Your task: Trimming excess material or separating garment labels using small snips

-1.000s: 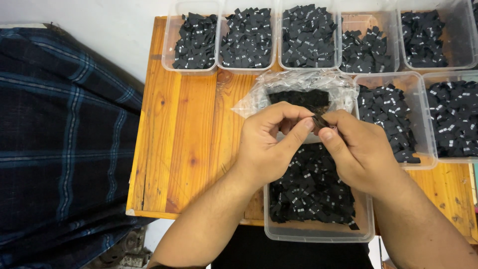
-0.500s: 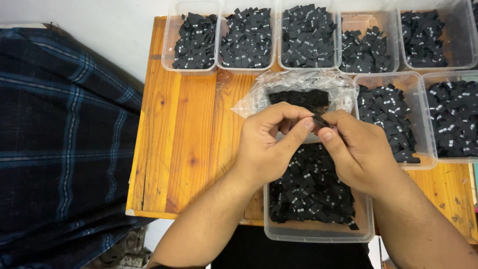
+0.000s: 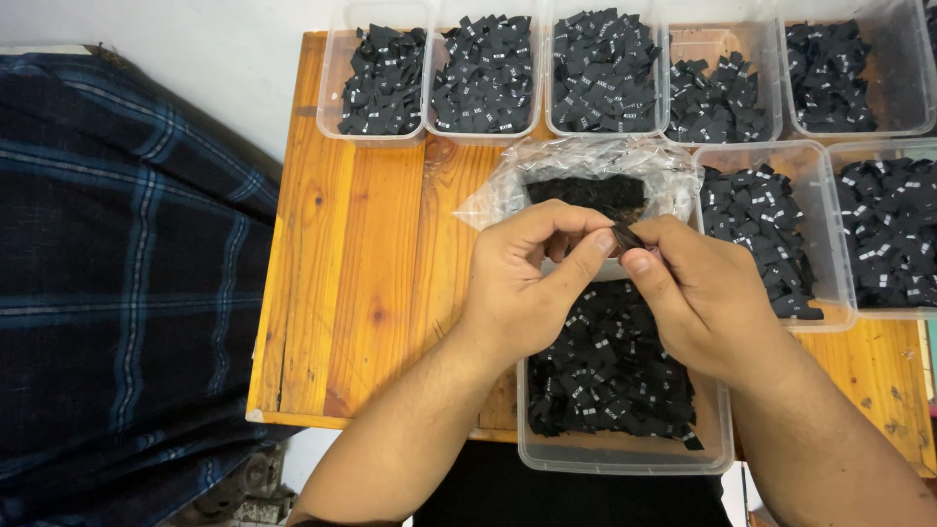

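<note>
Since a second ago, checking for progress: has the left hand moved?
No. The left hand sits in the same spot over the clear tub's upper edge.

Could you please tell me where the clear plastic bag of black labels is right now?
In the head view, the plastic bag lies on the wooden table just beyond both hands, below the back row of tubs.

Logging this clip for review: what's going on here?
A person's left hand and right hand pinch one small black fabric label between their fingertips, above a clear plastic tub full of similar labels. A clear plastic bag with more lies just behind, and other filled tubs line the wooden table.
</note>
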